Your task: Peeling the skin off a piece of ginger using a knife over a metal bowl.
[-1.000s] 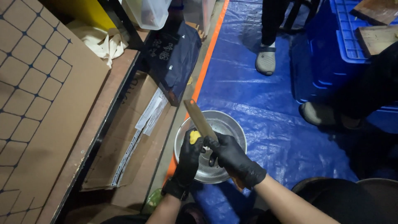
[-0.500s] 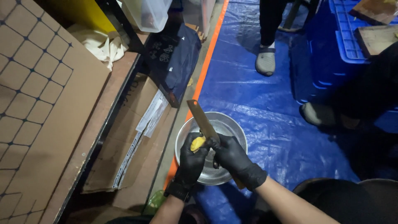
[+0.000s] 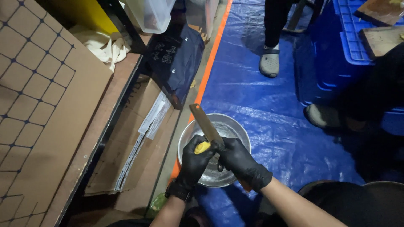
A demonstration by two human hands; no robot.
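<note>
Both my hands wear black gloves and work over a round metal bowl [image 3: 229, 126] on the blue tarp [image 3: 252, 92]. My left hand [image 3: 192, 166] is closed around a small yellow piece of food [image 3: 202, 147]. My right hand [image 3: 240, 162] grips the handle of a broad cleaver-like knife [image 3: 205, 124], whose blade points up and to the left, with its edge against the yellow piece. The inside of the bowl is partly hidden by my hands.
A flat cardboard sheet [image 3: 38, 109] and a folded box [image 3: 134, 138] lie on the left. A dark bag [image 3: 176, 59] leans by the orange tarp edge. Another person's foot in a grey shoe [image 3: 269, 63] stands ahead; blue crates [image 3: 349, 46] at the right.
My hands and the knife have stayed over the bowl; the blade has shifted slightly against the yellow piece, and the view has drifted a little.
</note>
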